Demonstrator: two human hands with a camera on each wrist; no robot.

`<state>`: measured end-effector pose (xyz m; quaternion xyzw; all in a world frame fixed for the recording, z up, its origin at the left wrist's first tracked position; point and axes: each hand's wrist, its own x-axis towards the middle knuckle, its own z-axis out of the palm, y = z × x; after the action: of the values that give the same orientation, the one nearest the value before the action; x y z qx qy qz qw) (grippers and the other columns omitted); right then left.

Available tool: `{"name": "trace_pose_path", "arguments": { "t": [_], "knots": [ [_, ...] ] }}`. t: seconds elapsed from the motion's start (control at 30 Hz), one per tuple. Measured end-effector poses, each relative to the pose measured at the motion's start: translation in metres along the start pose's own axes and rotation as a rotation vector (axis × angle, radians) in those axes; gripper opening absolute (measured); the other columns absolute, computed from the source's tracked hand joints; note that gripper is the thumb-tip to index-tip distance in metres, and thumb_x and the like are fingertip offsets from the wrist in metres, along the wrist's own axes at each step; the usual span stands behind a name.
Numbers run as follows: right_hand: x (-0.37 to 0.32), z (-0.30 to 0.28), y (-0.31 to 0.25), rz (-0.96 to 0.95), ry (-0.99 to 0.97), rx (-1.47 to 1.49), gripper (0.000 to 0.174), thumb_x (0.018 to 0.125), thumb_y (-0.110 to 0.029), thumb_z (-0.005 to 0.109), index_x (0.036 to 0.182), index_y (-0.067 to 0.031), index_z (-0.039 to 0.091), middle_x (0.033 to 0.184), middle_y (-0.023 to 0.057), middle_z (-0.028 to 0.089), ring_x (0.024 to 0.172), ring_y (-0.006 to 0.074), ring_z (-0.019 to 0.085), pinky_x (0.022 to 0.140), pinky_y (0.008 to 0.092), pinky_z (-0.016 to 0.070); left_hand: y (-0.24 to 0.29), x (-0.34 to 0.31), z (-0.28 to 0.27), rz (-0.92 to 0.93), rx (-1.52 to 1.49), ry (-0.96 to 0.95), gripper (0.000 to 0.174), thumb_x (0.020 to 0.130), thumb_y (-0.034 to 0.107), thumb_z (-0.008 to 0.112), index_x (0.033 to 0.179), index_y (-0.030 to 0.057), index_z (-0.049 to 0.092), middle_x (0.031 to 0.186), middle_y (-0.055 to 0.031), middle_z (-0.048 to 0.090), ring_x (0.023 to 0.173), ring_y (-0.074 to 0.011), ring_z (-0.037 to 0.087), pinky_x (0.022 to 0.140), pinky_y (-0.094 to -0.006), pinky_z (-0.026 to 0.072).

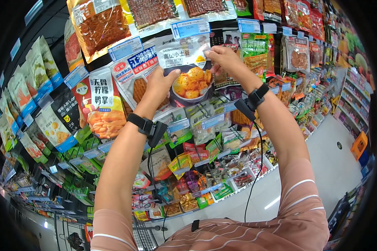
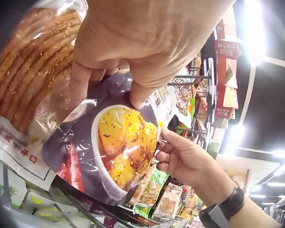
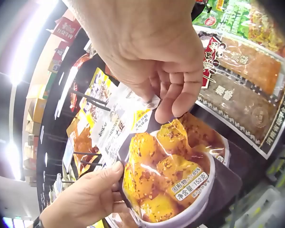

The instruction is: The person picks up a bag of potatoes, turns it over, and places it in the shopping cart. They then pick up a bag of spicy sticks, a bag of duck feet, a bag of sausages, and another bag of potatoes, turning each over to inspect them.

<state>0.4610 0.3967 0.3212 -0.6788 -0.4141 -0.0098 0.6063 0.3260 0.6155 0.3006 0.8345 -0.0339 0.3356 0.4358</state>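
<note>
A snack bag of small potatoes [image 1: 191, 81], white on top and dark grey below with a bowl of yellow potatoes printed on it, is held upright before the shelf rack. My left hand [image 1: 158, 87] grips its left edge, thumb on the printed front and fingers behind. At the upper right edge, my right hand [image 1: 227, 62] pinches the bag between thumb and fingers. The right wrist view shows those fingertips [image 3: 167, 110] just above the potato picture. Left of the bag, partly behind my left hand, hangs a white and blue bag of brown strips [image 1: 140, 90].
Another hanging bag, printed with duck feet [image 1: 107, 119], is farther left. Blue price tags [image 1: 190, 28] line the rack, with large dried-meat bags [image 1: 100, 29] above. Lower shelves carry several small packets [image 1: 180, 165]. Pale floor [image 1: 326, 142] and an orange box [image 1: 359, 145] lie to the right.
</note>
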Motion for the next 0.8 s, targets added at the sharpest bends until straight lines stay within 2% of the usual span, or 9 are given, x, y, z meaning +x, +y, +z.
{"name": "trace_pose_path", "arguments": {
  "t": [0.13, 0.27, 0.43, 0.5, 0.57, 0.63, 0.67, 0.77, 0.8],
  "knots": [
    [0.009, 0.000, 0.004, -0.027, 0.046, -0.032, 0.036, 0.097, -0.037, 0.059, 0.107, -0.0021, 0.063, 0.088, 0.0021, 0.063, 0.060, 0.0117, 0.066, 0.048, 0.0249, 0.0506, -0.015, 0.013, 0.009, 0.092, -0.006, 0.024, 0.037, 0.090, 0.026, 0.068, 0.111, -0.0030, 0.062, 0.076, -0.0099, 0.067, 0.051, -0.0171, 0.061, 0.044, -0.0316, 0.0468],
    [0.021, 0.004, 0.014, 0.014, 0.071, -0.001, 0.034, 0.095, -0.031, 0.060, 0.107, 0.0012, 0.065, 0.089, 0.0065, 0.068, 0.058, 0.0148, 0.067, 0.046, 0.0272, 0.0521, -0.006, 0.012, 0.009, -0.066, 0.023, 0.035, 0.035, 0.091, 0.026, 0.068, 0.106, -0.0041, 0.061, 0.072, -0.0121, 0.065, 0.045, -0.0184, 0.059, 0.039, -0.0324, 0.0447],
    [0.026, 0.010, 0.020, -0.002, 0.099, 0.010, 0.030, 0.094, -0.027, 0.059, 0.098, 0.0021, 0.066, 0.074, 0.0085, 0.064, 0.057, 0.0190, 0.069, 0.042, 0.0291, 0.0516, -0.007, 0.015, 0.007, -0.054, 0.086, 0.051, 0.036, 0.090, 0.025, 0.069, 0.106, -0.0054, 0.060, 0.072, -0.0127, 0.066, 0.046, -0.0182, 0.060, 0.039, -0.0323, 0.0446],
    [0.027, 0.009, 0.020, 0.024, 0.061, -0.006, 0.034, 0.097, -0.031, 0.058, 0.102, 0.0017, 0.062, 0.082, 0.0060, 0.062, 0.055, 0.0149, 0.066, 0.043, 0.0262, 0.0498, -0.004, 0.013, 0.008, -0.067, 0.109, 0.088, 0.036, 0.090, 0.025, 0.069, 0.106, -0.0055, 0.060, 0.074, -0.0131, 0.066, 0.047, -0.0184, 0.060, 0.038, -0.0324, 0.0444],
    [0.027, 0.009, 0.017, 0.058, 0.078, -0.035, 0.033, 0.097, -0.031, 0.058, 0.101, 0.0014, 0.063, 0.079, 0.0053, 0.061, 0.055, 0.0150, 0.066, 0.043, 0.0263, 0.0500, -0.021, 0.022, 0.008, 0.014, 0.127, 0.089, 0.035, 0.089, 0.024, 0.069, 0.107, -0.0054, 0.060, 0.079, -0.0146, 0.067, 0.053, -0.0187, 0.063, 0.042, -0.0317, 0.0457],
    [0.022, 0.008, 0.014, 0.085, 0.088, -0.055, 0.031, 0.096, -0.030, 0.059, 0.101, 0.0006, 0.062, 0.081, 0.0060, 0.063, 0.056, 0.0156, 0.067, 0.045, 0.0272, 0.0515, -0.003, 0.009, 0.006, -0.063, 0.089, 0.057, 0.036, 0.090, 0.024, 0.068, 0.108, -0.0055, 0.060, 0.084, -0.0153, 0.068, 0.062, -0.0197, 0.066, 0.051, -0.0321, 0.0503],
    [0.017, 0.006, 0.013, 0.080, 0.089, -0.055, 0.031, 0.095, -0.029, 0.059, 0.105, 0.0003, 0.061, 0.084, 0.0066, 0.063, 0.057, 0.0155, 0.067, 0.045, 0.0275, 0.0518, -0.001, 0.007, 0.003, -0.114, 0.078, 0.019, 0.038, 0.090, 0.024, 0.068, 0.113, -0.0051, 0.059, 0.093, -0.0164, 0.069, 0.081, -0.0201, 0.068, 0.071, -0.0328, 0.0533],
    [-0.003, 0.001, 0.013, 0.073, 0.067, -0.059, 0.032, 0.095, -0.028, 0.058, 0.111, 0.0001, 0.058, 0.091, 0.0076, 0.064, 0.060, 0.0151, 0.067, 0.046, 0.0272, 0.0520, -0.002, -0.005, 0.000, 0.010, 0.018, 0.030, 0.043, 0.090, 0.024, 0.068, 0.119, -0.0056, 0.057, 0.100, -0.0181, 0.068, 0.095, -0.0195, 0.066, 0.085, -0.0341, 0.0508],
    [-0.011, -0.002, 0.012, 0.073, 0.056, -0.059, 0.033, 0.095, -0.028, 0.058, 0.112, 0.0001, 0.057, 0.094, 0.0078, 0.064, 0.062, 0.0150, 0.067, 0.047, 0.0269, 0.0519, -0.007, -0.005, -0.008, -0.044, 0.083, -0.022, 0.051, 0.092, 0.033, 0.066, 0.128, -0.0004, 0.052, 0.110, -0.0107, 0.065, 0.090, -0.0138, 0.062, 0.065, -0.0282, 0.0522]
  ]
}}
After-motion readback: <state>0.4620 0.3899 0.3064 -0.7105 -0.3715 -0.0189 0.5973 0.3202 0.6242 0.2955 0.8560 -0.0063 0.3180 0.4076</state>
